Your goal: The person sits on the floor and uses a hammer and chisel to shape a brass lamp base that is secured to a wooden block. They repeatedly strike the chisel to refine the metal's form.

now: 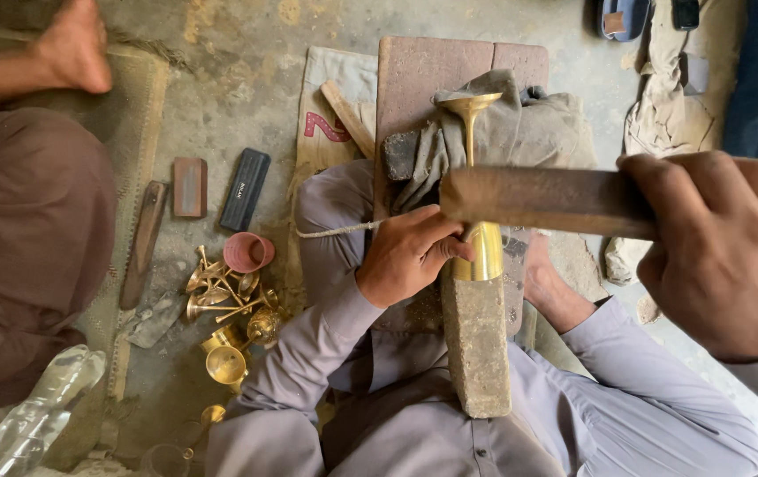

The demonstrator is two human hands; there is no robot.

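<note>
My left hand (pixel 410 252) grips a shiny brass stemmed goblet (pixel 478 181) that lies along a grey stone block (pixel 476 340) between my knees. The goblet's flared end points away from me over a grey cloth (pixel 520 124). My right hand (pixel 723 252) is raised close to the camera and holds a rusty brown metal bar (pixel 538 199) crosswise above the goblet. The bar hides the goblet's middle part.
A pile of brass cups and stems (pixel 229 305) and a pink cup (pixel 248 252) lie on the floor at left, beside a dark case (pixel 245 188) and a small brown block (pixel 189 186). Another person's leg and foot (pixel 70 49) sit at far left. A reddish slab (pixel 450 71) lies ahead.
</note>
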